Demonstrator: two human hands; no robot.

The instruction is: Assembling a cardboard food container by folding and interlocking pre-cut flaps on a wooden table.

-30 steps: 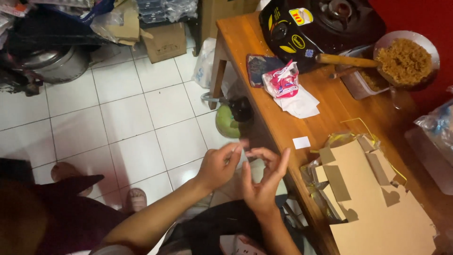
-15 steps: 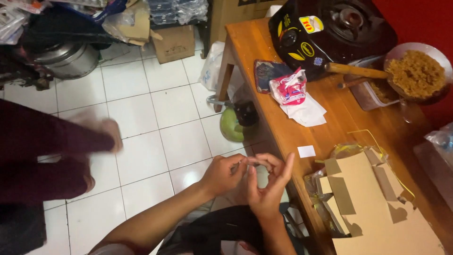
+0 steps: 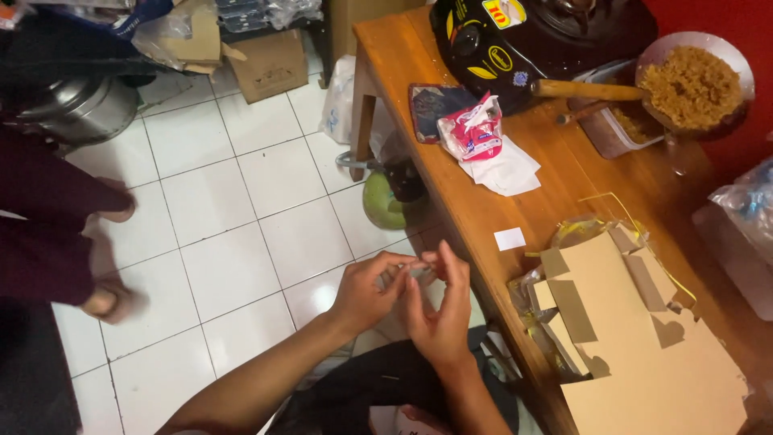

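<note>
Head view: two bare hands meet over a white tiled floor (image 3: 241, 209), just beside a wooden table (image 3: 483, 209).
The left hand (image 3: 372, 292) and right hand (image 3: 439, 310) pinch a small pale item (image 3: 419, 270) between their fingertips; its kind cannot be told. An open cardboard box (image 3: 644, 338) lies on the table nearby.

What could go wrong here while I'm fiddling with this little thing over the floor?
The small clear piece is pinched between the left hand and right hand past the table edge, so a slip would likely drop it onto the tiles. Another person's foot stands close by and could step on it. The pan of brown food has a handle pointing inward; a careless reach might knock it.
</note>
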